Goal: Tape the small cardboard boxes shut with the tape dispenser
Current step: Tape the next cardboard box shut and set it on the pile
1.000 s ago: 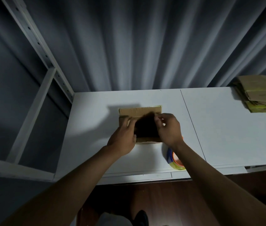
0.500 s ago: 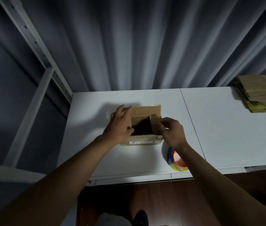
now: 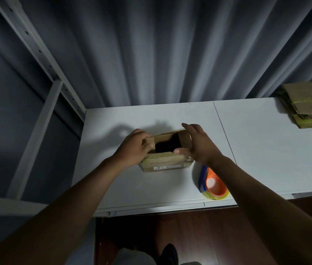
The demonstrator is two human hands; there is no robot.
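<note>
Small cardboard box (image 3: 167,163) between hands, long axis 9-to-3. Left hand (image 3: 132,150) fingers curled over 9 o'clock flap; right hand (image 3: 199,144) fingers straight against 3 o'clock flap. Tape dispenser (image 3: 211,185) at 5 o'clock, nearer right hand.

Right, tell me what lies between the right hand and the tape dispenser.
Nothing visible does. The tape dispenser lies on the white table just under the right forearm, near the front edge. The right hand is on the cardboard box, whose flaps are not yet closed.

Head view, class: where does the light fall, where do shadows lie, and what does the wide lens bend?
Head view: light pools on the white table; both hands' shadows fall behind the cardboard box, whose inside is black; forearms and floor are dim; the shelf upright slants from wide-angle distortion.
</note>
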